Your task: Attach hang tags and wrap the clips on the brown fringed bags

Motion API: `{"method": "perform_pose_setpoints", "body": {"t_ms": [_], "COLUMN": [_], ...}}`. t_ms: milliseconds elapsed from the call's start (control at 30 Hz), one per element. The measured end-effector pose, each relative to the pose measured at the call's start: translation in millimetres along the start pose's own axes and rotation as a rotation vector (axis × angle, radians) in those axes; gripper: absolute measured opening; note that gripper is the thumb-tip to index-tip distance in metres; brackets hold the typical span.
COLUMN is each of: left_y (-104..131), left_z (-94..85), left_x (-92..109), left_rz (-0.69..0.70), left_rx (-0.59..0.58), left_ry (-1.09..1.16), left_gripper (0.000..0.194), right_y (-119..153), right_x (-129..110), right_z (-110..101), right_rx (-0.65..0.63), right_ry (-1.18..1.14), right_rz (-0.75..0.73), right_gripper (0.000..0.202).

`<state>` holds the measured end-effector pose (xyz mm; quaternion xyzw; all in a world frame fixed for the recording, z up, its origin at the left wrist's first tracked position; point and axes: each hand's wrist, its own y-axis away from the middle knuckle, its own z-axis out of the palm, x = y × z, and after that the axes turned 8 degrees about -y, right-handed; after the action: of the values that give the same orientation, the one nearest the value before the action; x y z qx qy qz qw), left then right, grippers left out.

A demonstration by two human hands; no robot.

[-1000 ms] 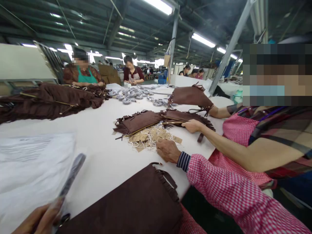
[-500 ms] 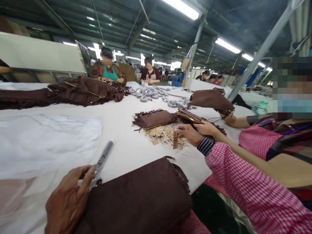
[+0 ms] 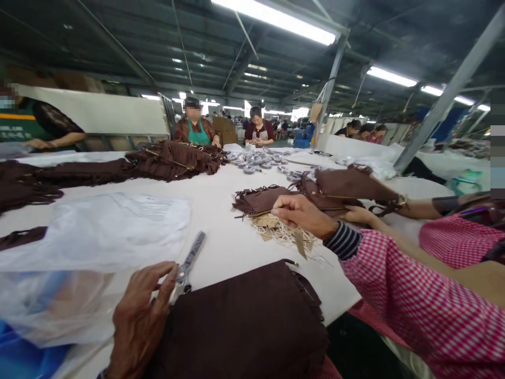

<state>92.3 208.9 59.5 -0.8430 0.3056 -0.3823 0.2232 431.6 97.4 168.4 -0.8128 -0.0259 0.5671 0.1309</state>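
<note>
our left hand [image 3: 144, 310], lower left: fingers clamped on wrapped strap [image 3: 194, 251] by brown bag [image 3: 248, 321]. our right hand [image 3: 304, 213], mid-frame: fingers pinched on white string [image 3: 274, 211], tan tag [image 3: 300, 245] below.

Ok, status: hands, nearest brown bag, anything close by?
Left hand holds plastic-wrapped item. Right hand above paper tags, fingers apparently pinching white string. Brown bag beside left hand. Co-worker's hand close to right hand.

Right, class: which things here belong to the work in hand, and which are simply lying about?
Seemingly in use:
- brown bag in front
- grey wrapped strip at the left hand
- tan tags by the right hand

Probably just about:
- cardboard behind
- blue containers behind
</note>
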Motion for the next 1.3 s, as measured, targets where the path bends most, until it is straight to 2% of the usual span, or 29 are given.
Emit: {"method": "perform_pose_setpoints", "body": {"t_ms": [67, 133, 200, 233, 300, 367, 467, 633, 767, 867, 967, 1067, 1133, 1167, 1233, 1300], "left_y": [-1.6, -4.3, -7.6, -8.9, -9.0, -4.3, 9.8, 31.0, 39.8, 44.1, 47.4, 50.6, 52.8, 54.0, 56.6, 60.0], "left_z": [-8.8, -12.4, -8.0, -3.5, 6.8, 13.7, 12.1, -0.4, 2.3, 1.6, -9.4, -23.9, -31.0, -33.6, -37.5, -41.1], "left_x": [25.9, 55.7, 79.7, 86.9, 90.7, 83.5, 67.6, 54.2, 50.6, 50.2, 54.0, 62.3, 68.2, 70.5, 72.8, 71.8], "left_rz": [-0.061, -0.151, -0.194, -0.195, -0.239, -0.320, -0.428, -0.498, -0.554, -0.572, -0.391, -0.118, -0.012, 0.004, -0.012, -0.070], "left_rx": [-0.104, -0.318, -0.475, -0.512, -0.607, -0.688, -0.692, -0.682, -0.672, -0.703, -0.700, -0.670, -0.676, -0.674, -0.663, -0.634], "left_ry": [0.080, 0.191, 0.360, 0.472, 0.730, 0.926, 1.014, 0.947, 0.971, 0.884, 0.595, 0.152, -0.031, -0.065, -0.051, 0.005], "left_gripper": [0.034, 0.044, 0.056, 0.060, 0.063, 0.053, 0.033, 0.032, 0.033, 0.034, 0.032, 0.031, 0.030, 0.029, 0.029, 0.031], "right_y": [-3.3, -6.7, -9.4, -10.4, -12.2, -13.7, -14.4, -9.7, -5.8, -4.8, -2.3, 7.3, 18.4, 24.9, 37.4, 46.8], "right_x": [-12.5, -23.6, -32.2, -35.0, -36.6, -32.5, -18.8, 3.6, 11.9, 19.3, 27.4, 25.9, 17.0, 11.4, 1.5, -2.6], "right_z": [21.9, 47.3, 72.8, 84.1, 102.3, 114.2, 123.7, 135.0, 146.3, 148.4, 141.8, 136.2, 138.9, 142.4, 151.9, 161.7], "right_rx": [-0.091, -0.165, -0.214, -0.230, -0.240, -0.224, -0.182, -0.145, -0.120, -0.104, -0.107, -0.062, -0.139, -0.232, -0.456, -0.579], "right_ry": [-0.021, -0.079, -0.164, -0.208, -0.293, -0.381, -0.528, -0.642, -0.651, -0.585, -0.370, 0.013, 0.090, 0.038, -0.132, -0.236], "right_rz": [-0.007, -0.004, -0.007, -0.009, -0.008, 0.004, 0.072, 0.199, 0.271, 0.273, 0.227, 0.054, -0.003, 0.016, 0.123, 0.240], "right_gripper": [0.033, 0.032, 0.032, 0.031, 0.029, 0.028, 0.029, 0.030, 0.030, 0.029, 0.025, 0.017, 0.020, 0.026, 0.033, 0.031]}}
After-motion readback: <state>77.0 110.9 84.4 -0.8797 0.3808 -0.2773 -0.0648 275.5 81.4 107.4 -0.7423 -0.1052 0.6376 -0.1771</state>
